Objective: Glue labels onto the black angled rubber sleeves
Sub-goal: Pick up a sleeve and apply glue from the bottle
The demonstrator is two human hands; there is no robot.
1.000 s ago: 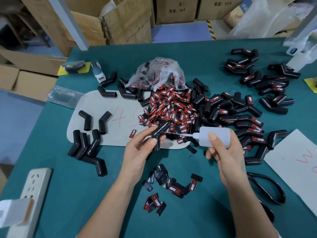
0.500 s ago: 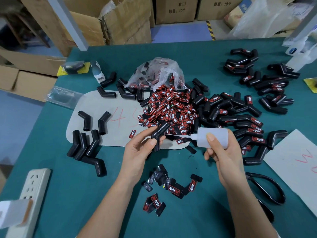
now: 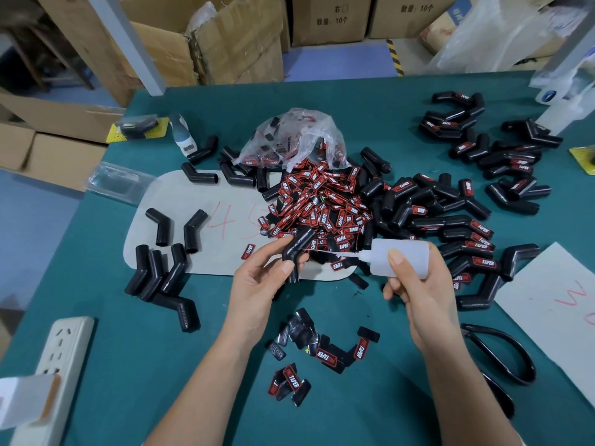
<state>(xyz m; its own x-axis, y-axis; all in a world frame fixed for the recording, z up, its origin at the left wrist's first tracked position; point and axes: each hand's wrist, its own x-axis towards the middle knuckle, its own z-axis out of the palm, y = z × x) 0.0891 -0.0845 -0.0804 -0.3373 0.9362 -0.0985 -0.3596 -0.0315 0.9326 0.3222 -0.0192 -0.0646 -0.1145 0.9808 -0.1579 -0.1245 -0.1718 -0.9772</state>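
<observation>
My left hand (image 3: 257,284) pinches a black angled rubber sleeve (image 3: 297,249) above the table, thumb on its bend. My right hand (image 3: 418,291) grips a translucent white glue bottle (image 3: 399,257); its thin needle tip points left and reaches the sleeve. A heap of red-and-black labels (image 3: 318,201) lies just behind my hands, spilling from a clear plastic bag (image 3: 296,136). Several unlabelled sleeves (image 3: 161,268) lie at the left. Labelled sleeves (image 3: 467,233) are piled at the right.
Loose labels (image 3: 322,352) lie on the green table (image 3: 322,91) near me. Black scissors (image 3: 502,358) lie at the right by a white sheet (image 3: 553,304). A white power strip (image 3: 61,358) sits at the left front. Cardboard boxes (image 3: 225,43) stand behind the table.
The glue bottle has shifted slightly left, bringing its needle tip onto the sleeve. My left hand and the sleeve have stayed in place.
</observation>
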